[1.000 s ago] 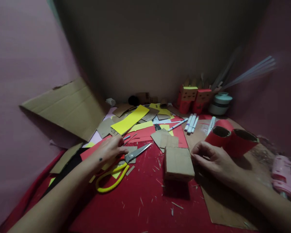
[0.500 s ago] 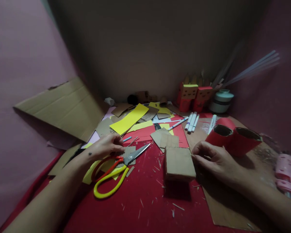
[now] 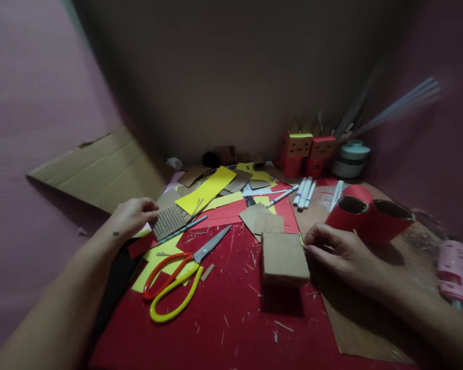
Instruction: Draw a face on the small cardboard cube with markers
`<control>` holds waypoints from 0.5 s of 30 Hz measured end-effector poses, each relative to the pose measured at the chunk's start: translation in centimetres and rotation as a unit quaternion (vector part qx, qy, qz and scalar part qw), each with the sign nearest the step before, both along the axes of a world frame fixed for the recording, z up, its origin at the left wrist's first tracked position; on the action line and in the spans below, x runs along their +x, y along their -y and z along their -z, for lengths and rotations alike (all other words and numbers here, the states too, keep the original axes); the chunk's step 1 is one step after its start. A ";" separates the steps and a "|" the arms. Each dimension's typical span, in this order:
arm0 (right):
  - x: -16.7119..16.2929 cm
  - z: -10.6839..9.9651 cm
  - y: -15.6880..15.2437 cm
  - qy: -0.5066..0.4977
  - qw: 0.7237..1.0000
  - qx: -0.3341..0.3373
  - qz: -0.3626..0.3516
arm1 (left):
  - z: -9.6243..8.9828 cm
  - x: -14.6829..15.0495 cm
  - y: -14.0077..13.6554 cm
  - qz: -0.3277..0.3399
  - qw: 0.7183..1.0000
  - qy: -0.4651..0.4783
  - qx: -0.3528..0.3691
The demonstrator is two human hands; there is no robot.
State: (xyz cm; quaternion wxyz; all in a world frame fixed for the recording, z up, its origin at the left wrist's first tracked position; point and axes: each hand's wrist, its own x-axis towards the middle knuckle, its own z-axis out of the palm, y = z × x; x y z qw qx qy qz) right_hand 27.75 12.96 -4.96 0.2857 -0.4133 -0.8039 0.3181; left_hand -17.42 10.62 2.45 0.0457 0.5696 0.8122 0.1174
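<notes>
My left hand point(image 3: 135, 213) is at the left of the scrap pile, its closed fingers at the edge of a small corrugated cardboard piece point(image 3: 172, 222). Just below that piece lies a thin blue stick point(image 3: 189, 227). Scissors point(image 3: 191, 262) with one red and one yellow handle rest on the red tabletop point(image 3: 224, 329), blades pointing up and to the right. My right hand point(image 3: 337, 254) pinches the right edge of a small cardboard box point(image 3: 285, 257). A dark shadow shows under the box's front.
Paper and cardboard scraps, including a yellow strip point(image 3: 208, 190), cover the back. White markers point(image 3: 304, 192), red tubes point(image 3: 388, 218) and a pink glue gun point(image 3: 459, 272) stand or lie to the right. A large cardboard sheet point(image 3: 100, 167) leans at the left.
My left hand has moved left and slightly back, and the corrugated piece has shifted the same way from behind the scissors. The scissors have shifted slightly. My right hand and the box stay put.
</notes>
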 end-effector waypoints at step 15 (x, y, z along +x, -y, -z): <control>0.1 0.2 -0.2 -0.013 0.999 -0.026 0.014 | 3.1 12.0 -3.9 0.243 0.956 -0.147 -0.070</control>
